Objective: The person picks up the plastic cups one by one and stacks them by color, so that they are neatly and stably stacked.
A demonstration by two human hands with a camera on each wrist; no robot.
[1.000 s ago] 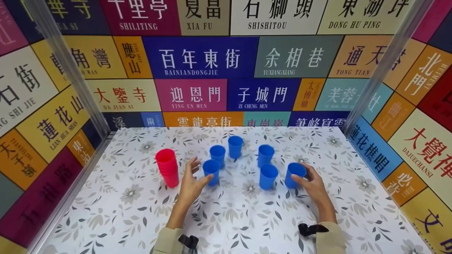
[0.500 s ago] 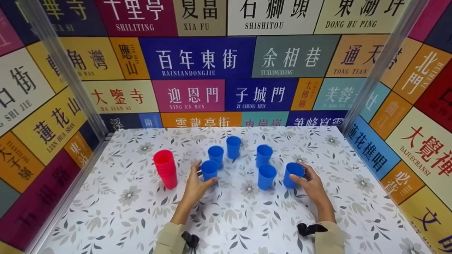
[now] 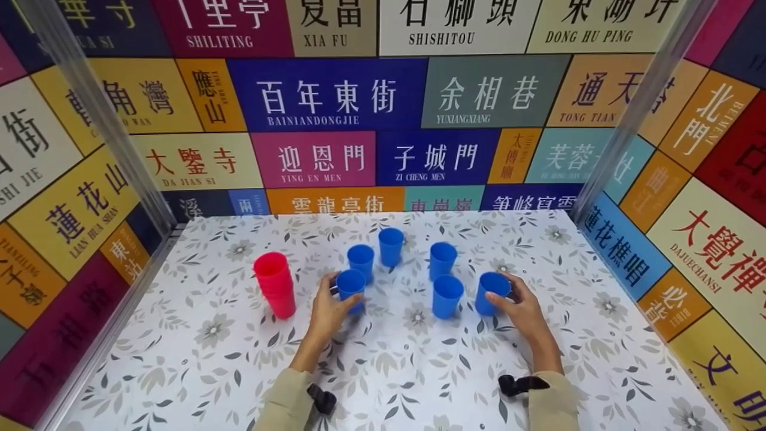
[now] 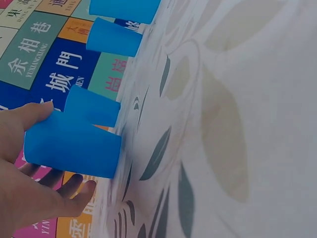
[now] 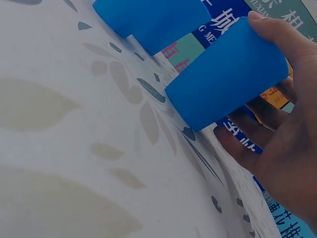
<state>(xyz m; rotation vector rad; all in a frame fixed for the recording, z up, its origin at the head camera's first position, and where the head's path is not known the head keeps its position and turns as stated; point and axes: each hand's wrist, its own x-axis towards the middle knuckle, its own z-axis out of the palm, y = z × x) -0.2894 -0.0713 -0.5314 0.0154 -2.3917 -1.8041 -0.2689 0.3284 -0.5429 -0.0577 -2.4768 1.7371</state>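
My left hand (image 3: 330, 310) holds the nearest blue cup on the left (image 3: 352, 288), thumb on the near side and fingers round the outer side. In the left wrist view this blue cup (image 4: 74, 144) stands on the table under the thumb. My right hand (image 3: 522, 305) grips the blue cup at the far right (image 3: 492, 292); in the right wrist view the thumb lies at the rim of that blue cup (image 5: 228, 74). Two more blue cups, a middle one (image 3: 360, 261) and a back one (image 3: 391, 245), stand beyond the left cup. All blue cups stand upright, mouths up.
A stack of red cups (image 3: 276, 286) stands left of my left hand. Another two blue cups, one farther back (image 3: 443, 261) and one nearer (image 3: 447, 296), stand left of my right hand. The floral-covered table (image 3: 407, 371) meets sign-printed walls (image 3: 335, 90) at back and sides.
My left hand has closed in on the nearest left blue cup, its thumb and fingers now round it. The right hand stays at its cup. The head view has shifted slightly.
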